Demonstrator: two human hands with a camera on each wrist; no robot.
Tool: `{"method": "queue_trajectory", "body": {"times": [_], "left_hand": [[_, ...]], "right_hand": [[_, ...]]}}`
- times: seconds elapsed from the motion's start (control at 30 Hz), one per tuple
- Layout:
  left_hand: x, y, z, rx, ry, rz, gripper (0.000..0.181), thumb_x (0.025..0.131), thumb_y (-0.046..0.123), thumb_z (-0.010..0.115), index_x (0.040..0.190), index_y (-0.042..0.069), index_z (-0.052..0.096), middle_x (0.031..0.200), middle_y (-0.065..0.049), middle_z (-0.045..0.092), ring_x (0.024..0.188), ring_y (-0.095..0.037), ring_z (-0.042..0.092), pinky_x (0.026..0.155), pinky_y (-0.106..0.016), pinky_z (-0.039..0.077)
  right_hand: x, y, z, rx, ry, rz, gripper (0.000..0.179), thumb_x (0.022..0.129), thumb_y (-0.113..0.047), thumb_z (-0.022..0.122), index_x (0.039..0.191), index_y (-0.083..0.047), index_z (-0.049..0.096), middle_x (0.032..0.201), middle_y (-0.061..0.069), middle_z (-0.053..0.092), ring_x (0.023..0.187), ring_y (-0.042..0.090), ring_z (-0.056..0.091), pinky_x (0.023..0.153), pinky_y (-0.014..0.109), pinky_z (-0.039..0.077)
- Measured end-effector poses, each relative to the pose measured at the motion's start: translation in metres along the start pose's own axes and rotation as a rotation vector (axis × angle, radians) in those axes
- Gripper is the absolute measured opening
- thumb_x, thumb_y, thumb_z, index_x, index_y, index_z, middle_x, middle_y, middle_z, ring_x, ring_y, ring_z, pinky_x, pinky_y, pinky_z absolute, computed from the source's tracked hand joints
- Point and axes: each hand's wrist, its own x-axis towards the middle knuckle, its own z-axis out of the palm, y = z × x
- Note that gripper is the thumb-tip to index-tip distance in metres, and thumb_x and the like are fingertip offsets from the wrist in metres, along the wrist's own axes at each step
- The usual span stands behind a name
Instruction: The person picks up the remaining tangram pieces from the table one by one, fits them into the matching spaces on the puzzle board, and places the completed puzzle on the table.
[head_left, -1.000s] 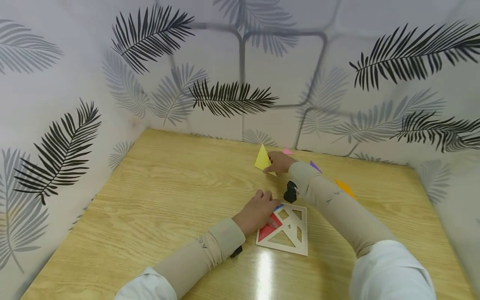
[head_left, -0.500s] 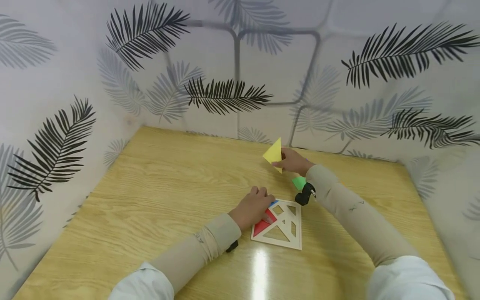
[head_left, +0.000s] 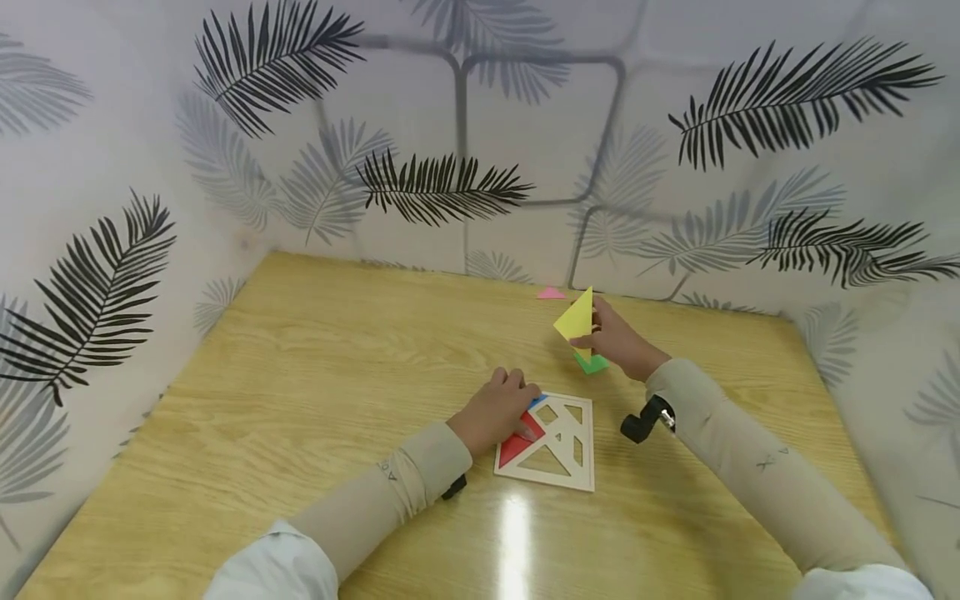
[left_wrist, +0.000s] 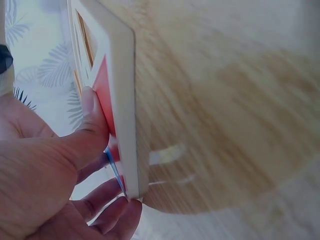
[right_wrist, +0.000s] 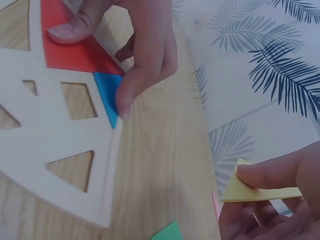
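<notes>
A pale wooden tangram board (head_left: pixel 583 467) with cut-out slots lies on the table. Its red triangle (right_wrist: pixel 75 54) and small blue triangle (right_wrist: pixel 107 92) sit in their slots. My left hand (head_left: pixel 495 414) holds the board at its left edge, thumb on the red piece and fingertips at the rim by the blue one. Above the table, beyond the board, my right hand (head_left: pixel 618 337) pinches a yellow triangle (head_left: pixel 576 321) between thumb and fingers. A green piece (head_left: pixel 592 365) lies on the table just below that hand.
Near the table's back edge lies a pink triangle (head_left: pixel 551 293). The wooden table (head_left: pixel 337 350) meets a wall (head_left: pixel 420 100) printed with leaves at the back. A black camera mount (head_left: pixel 643 419) sticks out from the right wrist.
My right hand has lifted the yellow triangle, turned it and drawn it to the right, uncovering the green piece. My left hand stays on the board.
</notes>
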Motion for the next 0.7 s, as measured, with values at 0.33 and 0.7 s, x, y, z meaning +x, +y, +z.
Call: {"method": "queue_trajectory", "body": {"times": [0.33, 0.7], "left_hand": [[0.001, 0.0, 0.002, 0.042, -0.003, -0.01, 0.067, 0.079, 0.047, 0.062, 0.134, 0.013, 0.044, 0.112, -0.006, 0.044, 0.098, -0.02, 0.037, 0.081, -0.025, 0.04], [0.002, 0.001, 0.002, 0.037, 0.011, -0.005, 0.068, 0.078, 0.047, 0.062, 0.135, 0.012, 0.045, 0.116, -0.009, 0.044, 0.102, -0.022, 0.039, 0.083, -0.028, 0.042]], "right_hand": [[-0.02, 0.01, -0.003, 0.168, 0.091, -0.026, 0.037, 0.096, -0.012, 0.05, 0.124, 0.0, 0.029, 0.119, 0.016, 0.041, 0.091, 0.022, 0.052, 0.076, 0.039, 0.046], [-0.047, 0.021, -0.004, 0.233, 0.107, -0.012, 0.037, 0.09, -0.007, 0.058, 0.117, 0.005, 0.036, 0.115, 0.018, 0.043, 0.093, 0.019, 0.055, 0.076, 0.031, 0.05]]}}
